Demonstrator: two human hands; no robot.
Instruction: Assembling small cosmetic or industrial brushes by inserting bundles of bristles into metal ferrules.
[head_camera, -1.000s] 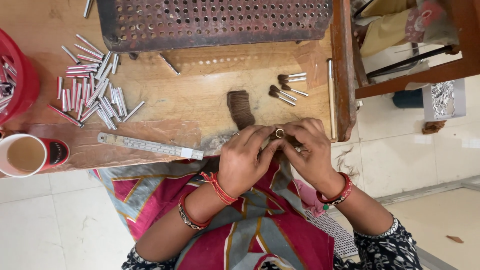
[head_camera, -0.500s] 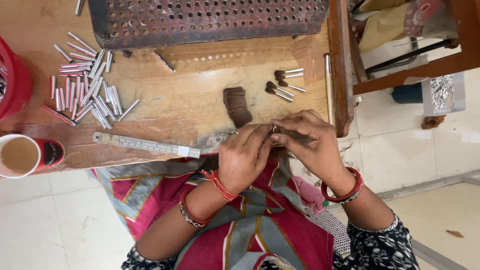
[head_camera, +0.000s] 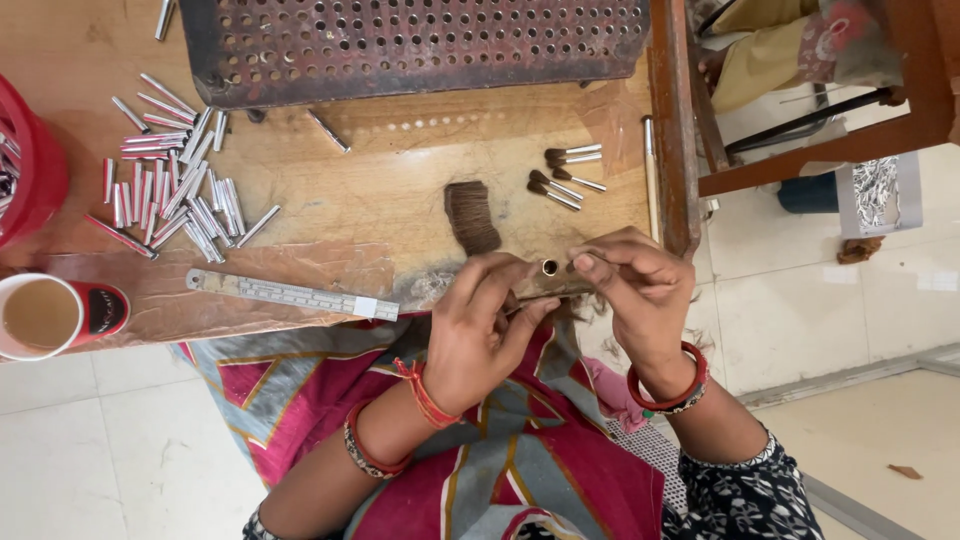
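My left hand (head_camera: 480, 335) and my right hand (head_camera: 640, 290) meet at the near edge of a wooden worktable (head_camera: 400, 180). Between their fingers they pinch a small metal tube (head_camera: 549, 268), its open end up, together with a thin tuft of brown hair (head_camera: 545, 294). A larger bundle of brown hair (head_camera: 470, 216) lies on the table just beyond my left hand. A few finished tubes with dark bristle tips (head_camera: 565, 175) lie past my right hand.
Several bare silver tubes (head_camera: 170, 180) are scattered at the left. A steel ruler (head_camera: 290, 294) lies along the near edge. A cup of tea (head_camera: 45, 316) and a red bin (head_camera: 30, 170) stand at far left. A perforated metal plate (head_camera: 420, 40) fills the back.
My hands have spread slightly apart, the right one shifting to the right, so the tube's open end and the hair tuft now show between the fingers.
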